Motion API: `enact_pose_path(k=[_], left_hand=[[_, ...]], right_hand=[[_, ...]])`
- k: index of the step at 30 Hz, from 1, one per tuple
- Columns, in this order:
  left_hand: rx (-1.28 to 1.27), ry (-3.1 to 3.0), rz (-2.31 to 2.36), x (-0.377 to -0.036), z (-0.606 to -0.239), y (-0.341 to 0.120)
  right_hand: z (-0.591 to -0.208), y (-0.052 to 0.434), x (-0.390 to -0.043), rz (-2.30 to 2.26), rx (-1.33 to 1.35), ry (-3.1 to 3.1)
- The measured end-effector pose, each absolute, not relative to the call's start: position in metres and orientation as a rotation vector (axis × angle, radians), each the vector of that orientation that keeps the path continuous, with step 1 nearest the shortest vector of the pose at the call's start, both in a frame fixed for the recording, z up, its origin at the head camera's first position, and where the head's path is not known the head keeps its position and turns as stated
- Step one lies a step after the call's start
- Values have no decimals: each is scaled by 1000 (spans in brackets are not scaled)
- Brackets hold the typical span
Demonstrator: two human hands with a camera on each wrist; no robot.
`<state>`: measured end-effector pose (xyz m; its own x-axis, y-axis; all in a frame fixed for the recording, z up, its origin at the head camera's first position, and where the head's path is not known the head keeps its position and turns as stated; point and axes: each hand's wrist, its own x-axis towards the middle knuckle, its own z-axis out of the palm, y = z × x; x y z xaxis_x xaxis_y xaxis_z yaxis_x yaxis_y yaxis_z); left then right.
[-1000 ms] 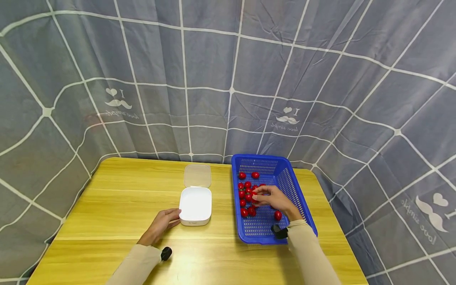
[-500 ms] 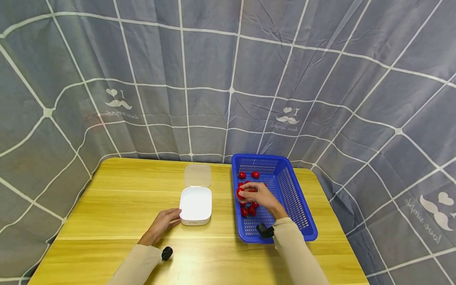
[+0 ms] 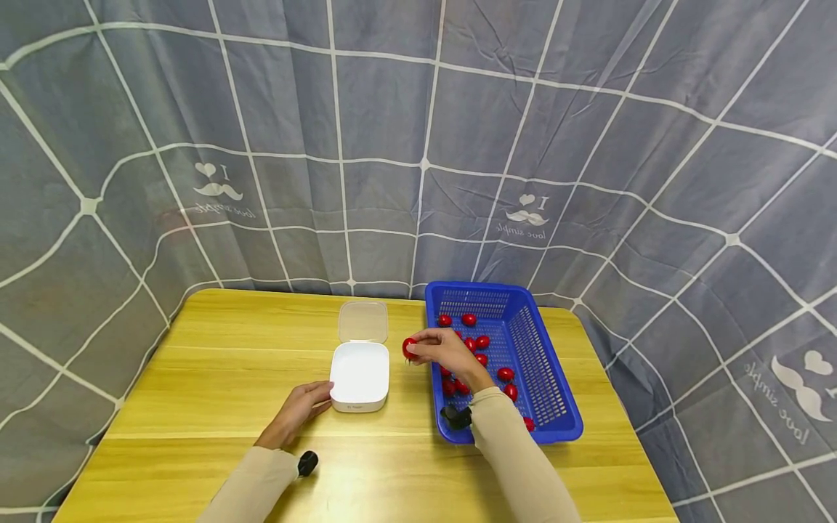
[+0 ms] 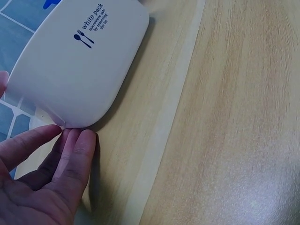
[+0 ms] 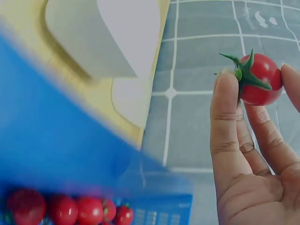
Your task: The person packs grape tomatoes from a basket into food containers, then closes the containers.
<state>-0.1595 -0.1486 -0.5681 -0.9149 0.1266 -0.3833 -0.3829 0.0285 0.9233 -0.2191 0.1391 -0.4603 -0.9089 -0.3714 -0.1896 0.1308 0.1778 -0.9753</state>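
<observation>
Right of the white box (image 3: 358, 408) stands the blue basket (image 3: 552, 436), perforated plastic. The box is smooth, a rounded square, its translucent lid (image 3: 362, 322) laid back behind it. The left hand's (image 3: 302, 409) extended fingertips touch its left side. The right hand (image 3: 445, 350), over the basket half a second ago, has come nearer the box, pinching a glossy, green-stemmed tomato (image 5: 260, 78) just right of it, now apart from the other tomatoes (image 3: 511, 392).

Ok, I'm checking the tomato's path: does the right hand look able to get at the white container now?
Probably yes: the right hand, holding a tomato, is just right of the white container with nothing visible between them; the left hand touches only the container's left side.
</observation>
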Motion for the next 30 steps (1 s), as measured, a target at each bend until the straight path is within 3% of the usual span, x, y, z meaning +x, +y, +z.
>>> enact_pose_path(k=[30], left_hand=[[-261,1930,1973,-160,-570,-148]], right_hand=[[-506,44,-243,-1725,-21,2035]])
